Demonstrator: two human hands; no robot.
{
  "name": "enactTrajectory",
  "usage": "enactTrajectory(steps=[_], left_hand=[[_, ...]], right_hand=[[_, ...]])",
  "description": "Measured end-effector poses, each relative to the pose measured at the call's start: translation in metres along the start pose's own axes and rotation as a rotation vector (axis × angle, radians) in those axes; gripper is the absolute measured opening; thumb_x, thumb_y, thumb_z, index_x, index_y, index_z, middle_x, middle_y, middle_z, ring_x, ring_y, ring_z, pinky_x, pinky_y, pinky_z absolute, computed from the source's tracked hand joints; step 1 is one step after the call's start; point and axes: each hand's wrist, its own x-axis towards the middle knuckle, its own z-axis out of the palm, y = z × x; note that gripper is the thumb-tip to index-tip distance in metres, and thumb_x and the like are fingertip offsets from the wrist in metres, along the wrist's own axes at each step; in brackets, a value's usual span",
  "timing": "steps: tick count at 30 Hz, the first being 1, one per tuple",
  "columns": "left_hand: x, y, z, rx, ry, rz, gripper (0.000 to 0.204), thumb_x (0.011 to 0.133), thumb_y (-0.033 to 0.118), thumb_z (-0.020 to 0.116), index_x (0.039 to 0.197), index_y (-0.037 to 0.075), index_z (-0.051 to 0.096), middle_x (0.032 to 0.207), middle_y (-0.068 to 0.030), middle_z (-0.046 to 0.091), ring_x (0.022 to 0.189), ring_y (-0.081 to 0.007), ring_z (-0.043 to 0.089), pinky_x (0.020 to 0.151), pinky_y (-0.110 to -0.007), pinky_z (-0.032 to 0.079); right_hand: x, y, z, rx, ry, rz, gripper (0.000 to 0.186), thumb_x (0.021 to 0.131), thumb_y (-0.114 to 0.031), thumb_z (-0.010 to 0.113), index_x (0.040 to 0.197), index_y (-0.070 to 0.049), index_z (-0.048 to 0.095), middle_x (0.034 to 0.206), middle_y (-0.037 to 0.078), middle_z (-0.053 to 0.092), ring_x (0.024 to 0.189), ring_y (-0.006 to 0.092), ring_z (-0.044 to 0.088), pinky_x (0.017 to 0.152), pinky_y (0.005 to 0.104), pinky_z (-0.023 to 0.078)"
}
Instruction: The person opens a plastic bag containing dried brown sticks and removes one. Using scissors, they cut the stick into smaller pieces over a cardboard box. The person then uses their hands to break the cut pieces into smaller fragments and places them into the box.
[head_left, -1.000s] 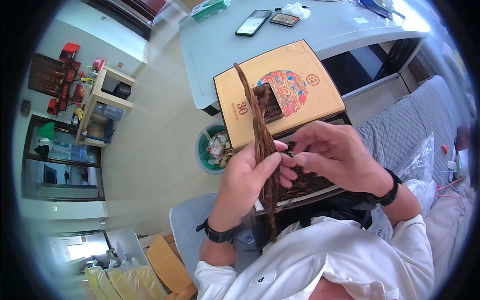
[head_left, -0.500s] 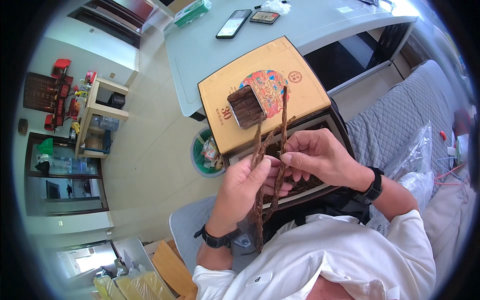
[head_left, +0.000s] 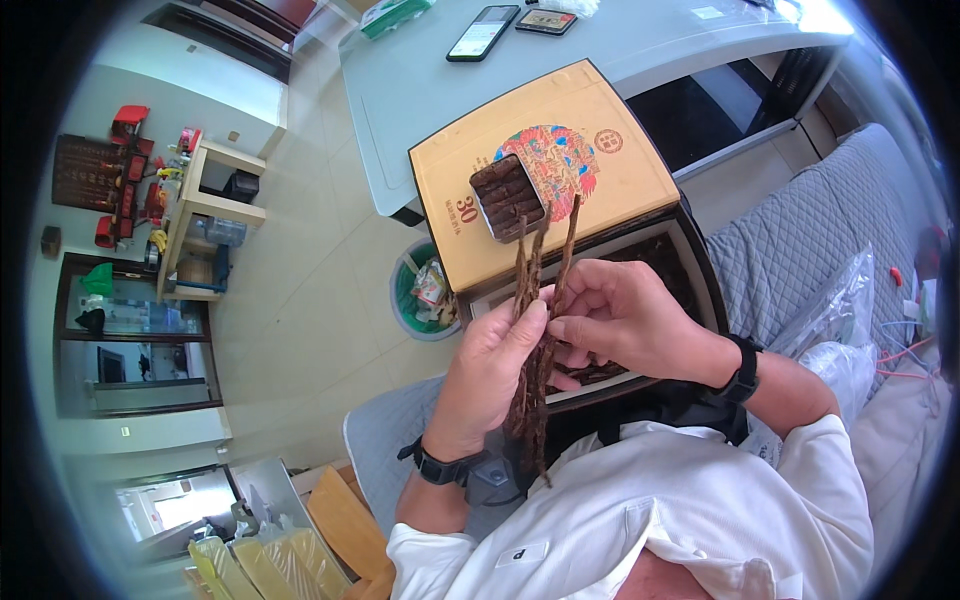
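Observation:
My left hand (head_left: 485, 370) is closed around long, wrinkled, dried brown leaf strands (head_left: 530, 400), which hang down past my wrist. My right hand (head_left: 625, 315) pinches a thinner upright strand (head_left: 571, 228) beside them, its fingers partly hidden behind the bundle. Beneath both hands lies a black-edged box (head_left: 700, 290) holding dark, shredded brown pieces. Its yellow lid (head_left: 630, 180), printed with a colourful round design, carries a small tray of short dark brown rolls (head_left: 500, 185), just beyond the strand tips.
A pale table (head_left: 400, 90) stands behind, with a phone (head_left: 480, 33) and a small flat case (head_left: 545, 21). A bin with a green liner (head_left: 410, 290) is left of the box. A quilted couch (head_left: 780, 220) with clear plastic bags (head_left: 820, 330) is at the right.
A second ago the strands formed one bundle in my left hand and my right fingers were apart. Since then the bundle has separated and my right hand has pinched one strand, now drawn nearer the others.

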Motion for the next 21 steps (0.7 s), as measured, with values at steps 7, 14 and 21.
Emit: enactTrajectory(steps=[7, 14, 21], left_hand=[[-0.003, -0.004, -0.012, 0.206, -0.063, -0.014, 0.038, 0.111, 0.033, 0.047, 0.128, 0.0, 0.058, 0.102, -0.0121, 0.072, 0.069, -0.0125, 0.067, 0.054, -0.024, 0.053], [-0.012, 0.003, -0.004, 0.279, -0.06, -0.112, 0.042, 0.112, 0.035, 0.045, 0.134, 0.0, 0.054, 0.106, -0.0143, 0.072, 0.067, -0.0112, 0.064, 0.056, -0.023, 0.054], [-0.013, -0.001, -0.003, 0.137, -0.06, -0.085, 0.049, 0.113, 0.04, 0.04, 0.134, -0.002, 0.052, 0.107, -0.0164, 0.071, 0.072, -0.0152, 0.067, 0.071, -0.029, 0.06]], right_hand=[[0.013, 0.005, -0.012, -0.149, -0.194, -0.08, 0.017, 0.096, -0.011, 0.069, 0.1, 0.005, 0.064, 0.083, 0.006, 0.072, 0.068, 0.0114, 0.068, 0.058, 0.0266, 0.054], [0.021, 0.006, -0.023, 0.17, -0.019, -0.072, 0.023, 0.104, -0.018, 0.064, 0.109, 0.004, 0.064, 0.09, 0.006, 0.07, 0.073, 0.0086, 0.069, 0.062, 0.0223, 0.059], [0.02, 0.012, -0.022, 0.206, -0.054, -0.028, 0.019, 0.104, -0.014, 0.063, 0.101, 0.005, 0.066, 0.088, 0.007, 0.071, 0.075, 0.012, 0.074, 0.067, 0.0237, 0.062]])
